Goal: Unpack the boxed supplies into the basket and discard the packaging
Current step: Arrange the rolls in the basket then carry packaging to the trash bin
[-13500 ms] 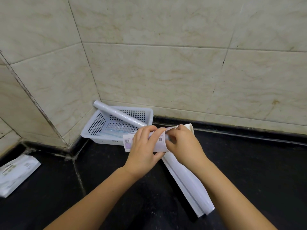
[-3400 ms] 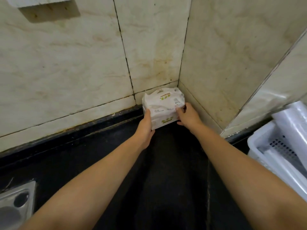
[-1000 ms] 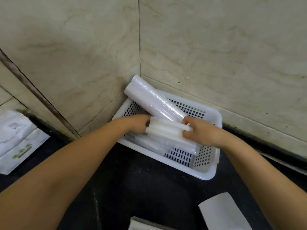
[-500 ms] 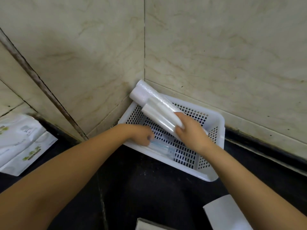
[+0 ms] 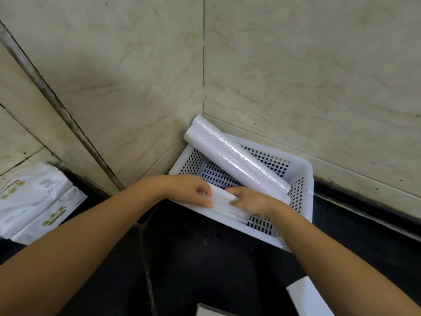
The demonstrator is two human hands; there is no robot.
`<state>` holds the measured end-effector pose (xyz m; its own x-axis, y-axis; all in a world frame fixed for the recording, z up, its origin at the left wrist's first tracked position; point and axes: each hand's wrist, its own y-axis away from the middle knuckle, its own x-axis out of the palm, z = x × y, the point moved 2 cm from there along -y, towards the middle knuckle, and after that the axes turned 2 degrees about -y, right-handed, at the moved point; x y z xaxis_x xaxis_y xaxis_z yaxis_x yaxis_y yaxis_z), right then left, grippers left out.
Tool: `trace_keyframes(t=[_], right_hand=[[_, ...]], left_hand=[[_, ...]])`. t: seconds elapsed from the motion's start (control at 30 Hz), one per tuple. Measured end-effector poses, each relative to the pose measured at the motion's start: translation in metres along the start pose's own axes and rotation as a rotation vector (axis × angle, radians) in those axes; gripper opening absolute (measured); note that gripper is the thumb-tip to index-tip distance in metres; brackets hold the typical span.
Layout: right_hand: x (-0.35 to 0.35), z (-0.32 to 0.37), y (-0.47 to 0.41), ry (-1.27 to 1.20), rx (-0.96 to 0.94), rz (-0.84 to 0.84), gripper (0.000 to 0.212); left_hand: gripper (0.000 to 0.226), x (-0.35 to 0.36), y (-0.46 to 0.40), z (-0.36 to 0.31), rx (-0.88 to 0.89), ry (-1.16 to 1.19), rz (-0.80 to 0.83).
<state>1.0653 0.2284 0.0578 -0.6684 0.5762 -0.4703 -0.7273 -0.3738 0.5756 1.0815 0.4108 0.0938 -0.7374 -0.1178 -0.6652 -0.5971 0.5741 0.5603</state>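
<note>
A white perforated basket (image 5: 303,176) stands in the tiled corner on the black counter. Two white plastic-wrapped rolls (image 5: 234,159) lie diagonally in it, their upper ends resting on the basket's back corner against the wall. Along the basket's near wall lies a clear flat packet (image 5: 222,200). My left hand (image 5: 193,193) grips its left end and my right hand (image 5: 248,200) grips its right end, both low inside the basket. The packet's contents are hard to make out.
White tissue packs with green print (image 5: 34,201) lie on the counter at the left. A white empty box (image 5: 309,297) lies at the lower right edge, and a second piece of white packaging (image 5: 211,311) shows at the bottom edge. Tiled walls close in behind.
The second roll has been let go and now lies beside the first. My right hand has come down to the near wall of the basket, and both hands now hold the clear packet.
</note>
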Motion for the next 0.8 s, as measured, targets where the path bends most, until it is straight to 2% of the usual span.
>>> trace_keyframes(t=[0.13, 0.23, 0.3, 0.4, 0.47, 0.63, 0.7, 0.8], right_hand=[[-0.003, -0.003, -0.002, 0.003, 0.014, 0.054, 0.036], [-0.001, -0.006, -0.005, -0.015, -0.031, -0.032, 0.033], [0.001, -0.005, -0.003, 0.025, -0.096, -0.204, 0.037], [0.008, -0.002, -0.003, 0.389, -0.238, -0.413, 0.047], [0.012, -0.001, -0.003, 0.488, -0.272, -0.446, 0.049], [0.008, -0.001, -0.003, 0.443, -0.292, -0.462, 0.036], [0.006, 0.0, -0.001, 0.429, -0.293, -0.477, 0.035], [0.001, 0.004, 0.008, 0.39, -0.314, -0.502, 0.036]], left_hand=[[0.022, -0.005, -0.007, -0.001, 0.034, -0.087, -0.048], [0.016, -0.004, -0.009, 0.001, 0.008, -0.07, 0.005], [0.034, -0.006, -0.01, 0.001, -0.034, -0.047, 0.087], [0.054, -0.007, -0.019, 0.0, -0.097, -0.121, 0.202], [0.061, -0.004, -0.03, -0.004, -0.138, -0.211, 0.235], [0.072, 0.01, -0.044, -0.018, -0.101, -0.347, 0.158], [0.07, 0.013, -0.045, -0.019, -0.101, -0.336, 0.146], [0.046, 0.014, -0.047, -0.018, -0.129, -0.44, 0.168]])
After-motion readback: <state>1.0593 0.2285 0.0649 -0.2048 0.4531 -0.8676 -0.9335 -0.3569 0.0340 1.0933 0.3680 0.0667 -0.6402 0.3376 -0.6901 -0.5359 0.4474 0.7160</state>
